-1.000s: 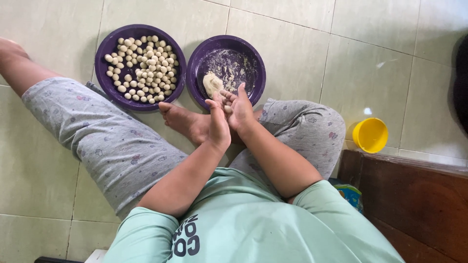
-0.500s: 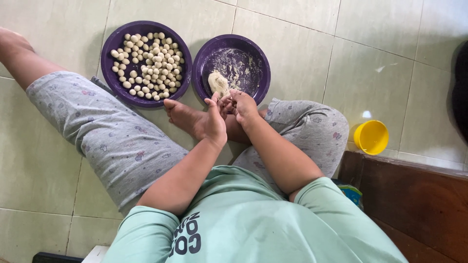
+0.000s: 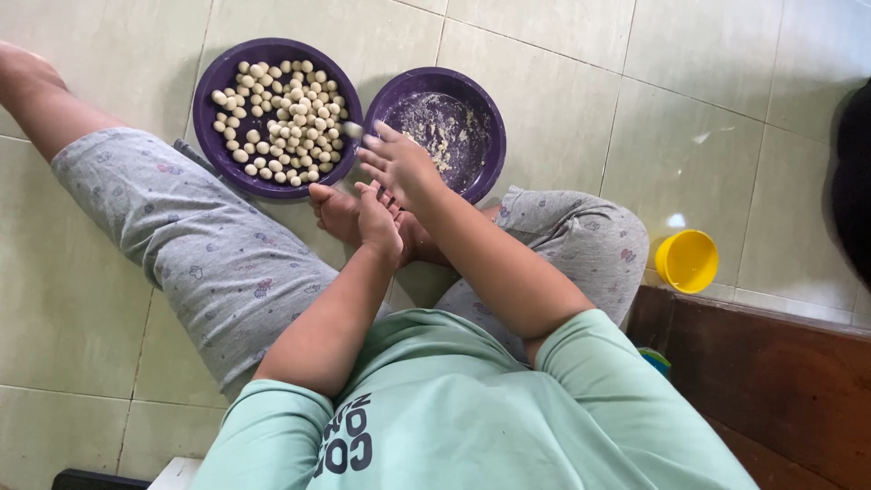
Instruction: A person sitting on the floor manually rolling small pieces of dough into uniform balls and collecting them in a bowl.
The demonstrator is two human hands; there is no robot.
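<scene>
While the right hand (image 3: 399,165) carries a small pale dough ball (image 3: 352,130) at its spread fingers toward the round purple plastic bowl of dough balls (image 3: 210,145), release should come low over the heap. The left hand (image 3: 376,218), fingers loosely open and holding nothing, waits just below that bowl. Judging by the reach, a gentle drop keeps the ball round.

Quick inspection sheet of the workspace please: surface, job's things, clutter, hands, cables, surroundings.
Surface: pale tiled floor; the person sits on it, legs folded.
Job's things: left purple bowl full of small dough balls; right purple bowl smeared with dough crumbs.
Clutter: yellow cup on the floor at right.
Hands: right hand reaches over the gap between the bowls, a dough ball at its fingertips; left hand hangs lower, near the foot, fingers loosely curled, nothing seen in it.
Cables: nothing seen.
Surroundings: brown wooden furniture at lower right; dark shape at the right edge, cannot tell what.
</scene>
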